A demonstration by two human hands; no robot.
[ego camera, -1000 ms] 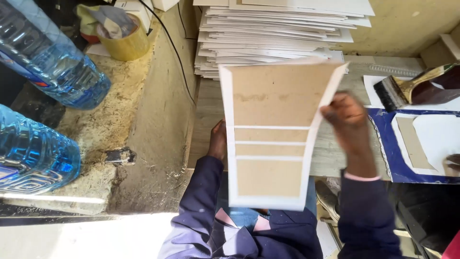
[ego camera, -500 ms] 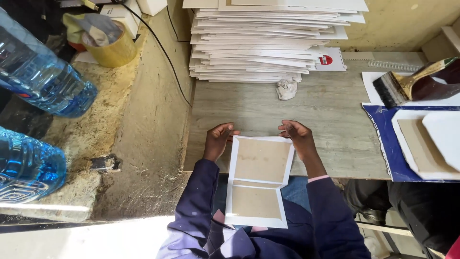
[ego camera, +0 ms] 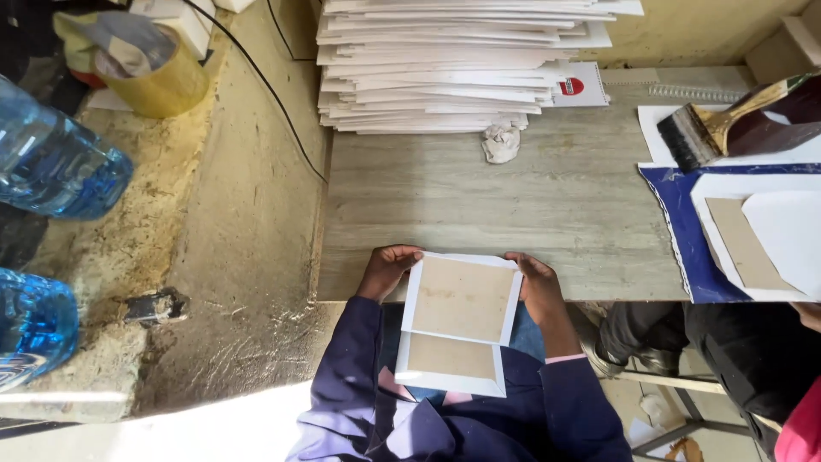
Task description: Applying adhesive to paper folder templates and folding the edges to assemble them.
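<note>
Lowered card cover [ego camera: 462, 321] | left hand [ego camera: 389, 269], right hand [ego camera: 537, 287] grip edges | near end overhangs table [ego camera: 513, 197]

light: bright daylight | glare: sunlit strip bottom-left | focus: sharp | edges: wide-angle distortion

We see a white-bordered brown cardboard cover [ego camera: 460, 323], folded it seems, held at its upper corners over the bench [ego camera: 513, 205] edge, lower panel tilting lapward.
</note>
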